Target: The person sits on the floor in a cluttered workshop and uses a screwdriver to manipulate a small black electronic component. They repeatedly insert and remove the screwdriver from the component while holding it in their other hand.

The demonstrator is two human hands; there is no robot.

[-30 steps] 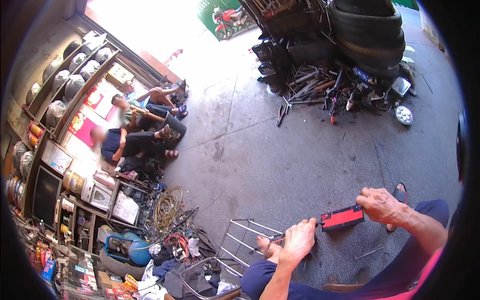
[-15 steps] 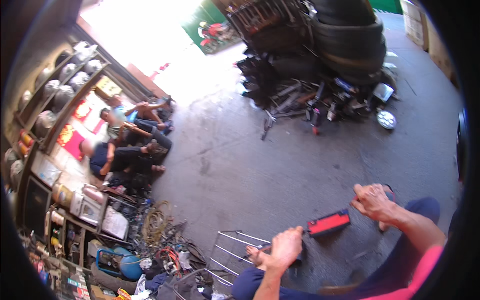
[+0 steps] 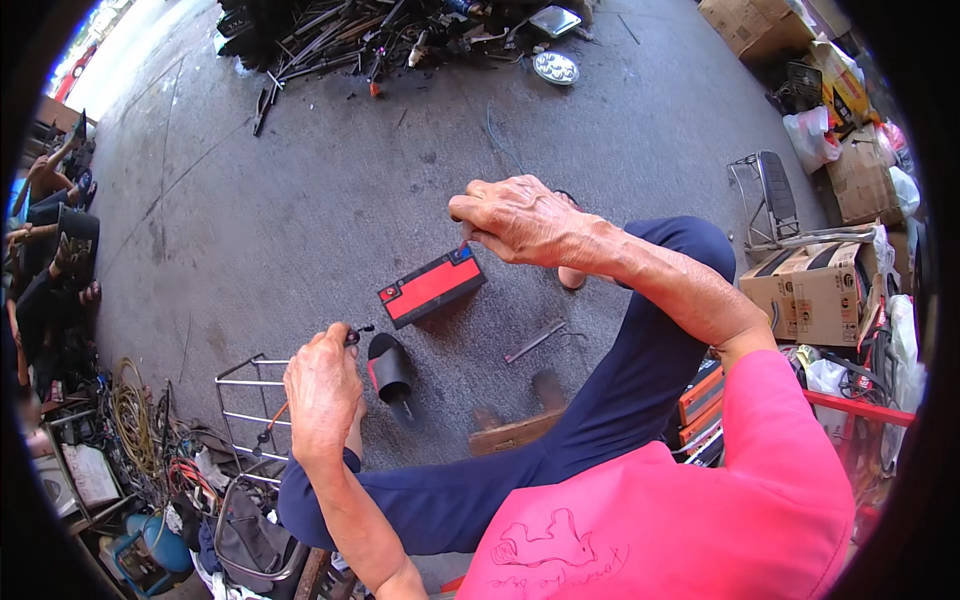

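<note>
A black battery with a red top (image 3: 430,289) lies on the floor in front of me. My right hand (image 3: 525,222) is closed above its far right corner. A thin piece with a reddish end shows below those fingers, close to the blue-marked terminal; most of what they hold is hidden. To the left of the battery, my left hand (image 3: 322,385) is closed around a small dark-ended piece (image 3: 357,333) whose kind I cannot make out. An orange-and-black cord or rod (image 3: 270,425) shows beside that hand. Nearer me is a black open-ended slipper-like thing (image 3: 393,372).
A thin metal bar (image 3: 534,341) and a wooden block (image 3: 515,432) lie near my legs. The wire rack (image 3: 250,395) stands left. Metal scraps (image 3: 330,50) and a round lamp (image 3: 555,68) lie far off. Cardboard boxes (image 3: 815,290) are at right; seated people (image 3: 60,220) at far left.
My view has swung down and to the right, bringing my pink shirt, my legs and the boxes into sight. Both hands stay closed near the battery's two ends.
</note>
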